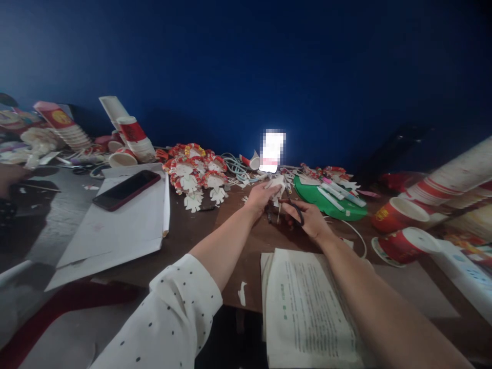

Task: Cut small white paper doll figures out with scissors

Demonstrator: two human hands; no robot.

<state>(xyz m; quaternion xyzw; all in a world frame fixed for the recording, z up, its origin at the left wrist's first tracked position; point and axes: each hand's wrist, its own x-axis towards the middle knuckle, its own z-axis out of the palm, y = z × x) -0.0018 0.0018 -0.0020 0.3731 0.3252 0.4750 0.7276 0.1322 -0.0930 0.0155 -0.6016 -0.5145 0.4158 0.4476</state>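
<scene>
My left hand [263,196] is closed on a small white paper piece [277,183], held up over the brown table. Close by on its right, my right hand [310,219] grips dark-handled scissors [296,209], whose blades point up toward the paper. Whether the blades touch the paper I cannot tell. Just left of my hands, several paper-cut figures [194,171] with red, frilly tops lie in a heap. Behind my hands a brightly lit phone screen [272,151] stands upright, its picture blurred out.
An open book [307,307] lies at the table's front edge. On the left, a dark phone [126,189] rests on a white board [115,230]. Green paper [326,200] carries several pens. Red paper cups [405,246] and a power strip [467,277] stand right. Another person's hand [11,179] shows far left.
</scene>
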